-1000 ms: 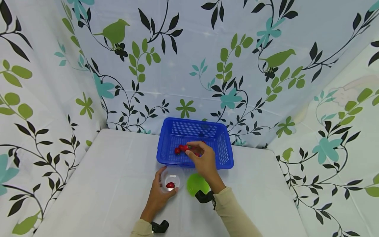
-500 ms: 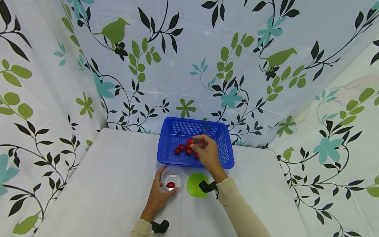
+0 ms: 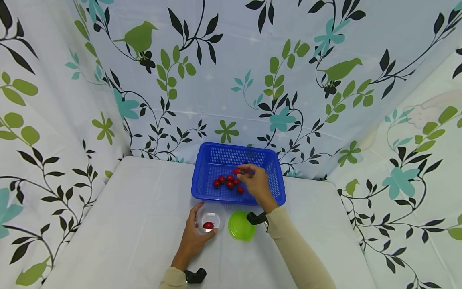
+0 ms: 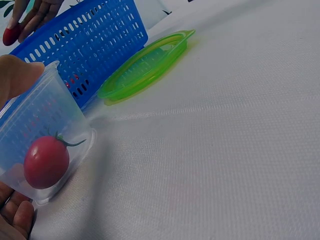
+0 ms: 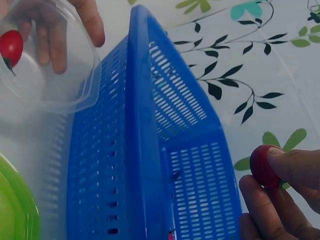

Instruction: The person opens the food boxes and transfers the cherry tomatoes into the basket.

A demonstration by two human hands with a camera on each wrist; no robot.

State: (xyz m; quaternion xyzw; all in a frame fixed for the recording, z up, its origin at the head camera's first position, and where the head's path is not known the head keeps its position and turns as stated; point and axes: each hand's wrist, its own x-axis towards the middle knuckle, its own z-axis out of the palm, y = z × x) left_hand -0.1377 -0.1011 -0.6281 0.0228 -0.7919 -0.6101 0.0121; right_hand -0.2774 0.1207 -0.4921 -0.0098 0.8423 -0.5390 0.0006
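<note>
My right hand [image 3: 256, 184] pinches a cherry tomato [image 5: 264, 166] between thumb and fingers, above the blue plastic basket [image 3: 200, 176]. Several more red cherry tomatoes [image 3: 229, 184] lie on the basket floor, just left of that hand. With my left hand [image 3: 192, 237] I hold a small clear plastic cup [image 4: 65, 110] around its side on the table. One cherry tomato [image 4: 46, 162] with a green stem rests inside the cup. In the left wrist view the left thumb [image 4: 20, 75] lies over the cup's rim.
A bright green plastic lid [image 3: 241, 226] lies on the table to the right of the cup, in front of the basket. The white tablecloth [image 3: 144, 224] covers the table. Behind and at both sides hangs a leaf-and-bird patterned curtain [image 3: 231, 80].
My right hand has moved back and to the right over the basket with the tomato in its fingers, uncovering more tomatoes and the lid. The left hand and cup have stayed put.
</note>
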